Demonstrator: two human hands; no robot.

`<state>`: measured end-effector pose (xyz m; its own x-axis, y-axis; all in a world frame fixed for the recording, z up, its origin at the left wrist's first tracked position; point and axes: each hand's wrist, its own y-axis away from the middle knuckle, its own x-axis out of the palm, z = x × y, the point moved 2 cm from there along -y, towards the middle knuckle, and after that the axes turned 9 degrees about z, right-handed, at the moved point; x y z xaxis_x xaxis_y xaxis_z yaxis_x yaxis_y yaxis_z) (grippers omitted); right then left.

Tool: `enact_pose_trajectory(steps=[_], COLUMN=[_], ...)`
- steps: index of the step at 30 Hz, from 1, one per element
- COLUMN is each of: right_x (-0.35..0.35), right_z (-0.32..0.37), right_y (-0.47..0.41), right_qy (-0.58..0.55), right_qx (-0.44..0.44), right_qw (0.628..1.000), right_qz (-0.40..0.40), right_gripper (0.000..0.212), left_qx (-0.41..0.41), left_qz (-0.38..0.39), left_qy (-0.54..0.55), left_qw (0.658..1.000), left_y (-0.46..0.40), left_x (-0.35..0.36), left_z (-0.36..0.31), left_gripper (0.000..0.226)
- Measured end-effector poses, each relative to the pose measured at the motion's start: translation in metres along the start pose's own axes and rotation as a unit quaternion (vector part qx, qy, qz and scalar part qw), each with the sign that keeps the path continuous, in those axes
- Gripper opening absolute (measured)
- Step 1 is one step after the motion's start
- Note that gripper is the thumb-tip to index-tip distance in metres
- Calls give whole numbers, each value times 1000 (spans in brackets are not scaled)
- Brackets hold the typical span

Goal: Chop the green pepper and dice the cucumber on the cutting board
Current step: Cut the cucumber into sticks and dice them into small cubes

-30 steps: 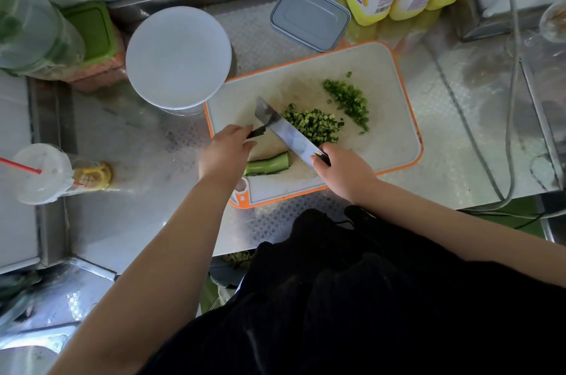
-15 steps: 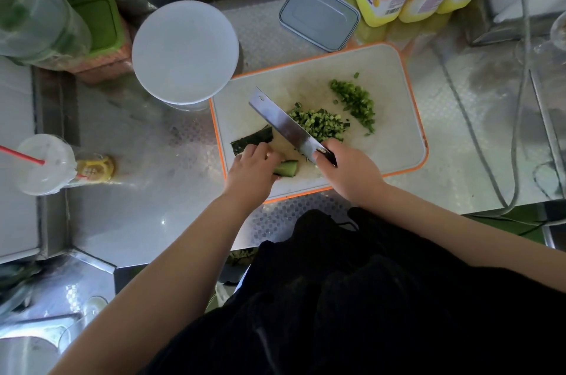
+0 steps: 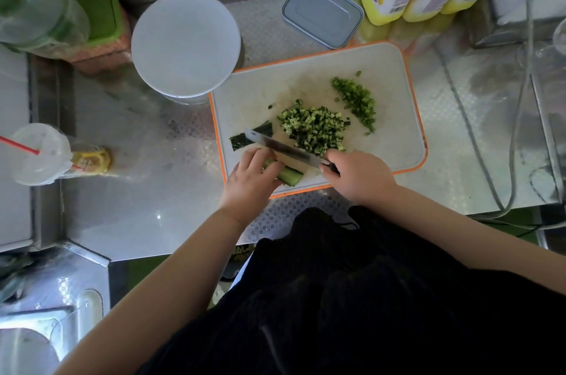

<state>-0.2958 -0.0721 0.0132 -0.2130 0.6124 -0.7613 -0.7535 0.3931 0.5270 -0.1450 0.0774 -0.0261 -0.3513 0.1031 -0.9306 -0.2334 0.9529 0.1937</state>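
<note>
1. The white plastic cutting board with an orange rim (image 3: pixel 395 74) lies on the steel counter, and everything below is placed from it.
2. On the board's near-left corner lies the remaining cucumber piece, a pale green length with dark skin (image 3: pixel 289 175). Its long axis runs from the near edge up and to the left, across the line of the blade.
3. The left hand (image 3: pixel 251 178) rests on top of that cucumber piece with fingers curled down over it, pinning it to the board; only the cut end sticks out to the right of the fingers.
4. The right hand (image 3: pixel 358 175) sits at the board's near edge, right of the cucumber, wrapped around the dark handle of a broad steel kitchen knife (image 3: pixel 284 149).
5. The blade slants from that handle up-left over the cucumber, just beside the left fingertips. I cannot tell whether its edge is already in the flesh.
6. So the cucumber lies between the hands, under the left and just left of the right; the coming cut, I judge, turns on the narrow gap between blade and left fingers.
7. Beyond the blade, mid-board, sits a heap of diced cucumber cubes (image 3: pixel 312 126); further right is a smaller pile of finely chopped green pepper (image 3: pixel 356 100).
8. Two flat dark green cucumber skin strips (image 3: pixel 251 137) lie on the board's left side, past the knife tip.
</note>
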Motion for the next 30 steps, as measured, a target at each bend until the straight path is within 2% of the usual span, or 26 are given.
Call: enact_pose_trajectory(steps=[6, 8, 11, 13, 16, 21, 24, 25, 27, 28, 30], right_x=[6, 9, 14, 17, 20, 20, 18, 18, 17, 18, 17], right_z=[-6, -7, -7, -6, -5, -10, -9, -8, -6, -4, 1], right_y=[6, 5, 3, 2, 1, 4, 4, 4, 3, 2, 1], right_qy=[36, 25, 10, 7, 2, -9, -9, -4, 8, 14, 16], right_qx=[34, 47, 52, 52, 53, 75, 91, 92, 86, 78, 58], right_qw=[998, 997, 997, 997, 998, 997, 996, 996, 996, 996, 996], right_qz=[37, 53, 56, 48, 38, 15, 18, 22, 35, 44, 58], right_gripper=[21, 19, 22, 24, 23, 27, 27, 27, 25, 24, 23], left_qx=[-11, -9, -108, -178, -184, -191, -210, -198, -115, -55, 37], left_qz=[-27, -63, -117, -84, -23, -22, -53, -89, -169, -177, -125], left_qy=[23, 44, 80, 98, 115, 100, 102, 102, 97, 84, 47], left_qw=[999, 997, 984, 975, 976, 976, 971, 971, 974, 979, 990], left_y=[4, 6, 1, -9, -25, -42, -46, -43, -27, -16, 3], left_x=[8, 8, -1, -8, -14, -20, -24, -26, -21, -13, 7], left_z=[4, 10, 27, 38, 51, 64, 65, 62, 51, 43, 27], left_gripper=[43, 34, 26, 33, 39, 32, 30, 27, 22, 23, 29])
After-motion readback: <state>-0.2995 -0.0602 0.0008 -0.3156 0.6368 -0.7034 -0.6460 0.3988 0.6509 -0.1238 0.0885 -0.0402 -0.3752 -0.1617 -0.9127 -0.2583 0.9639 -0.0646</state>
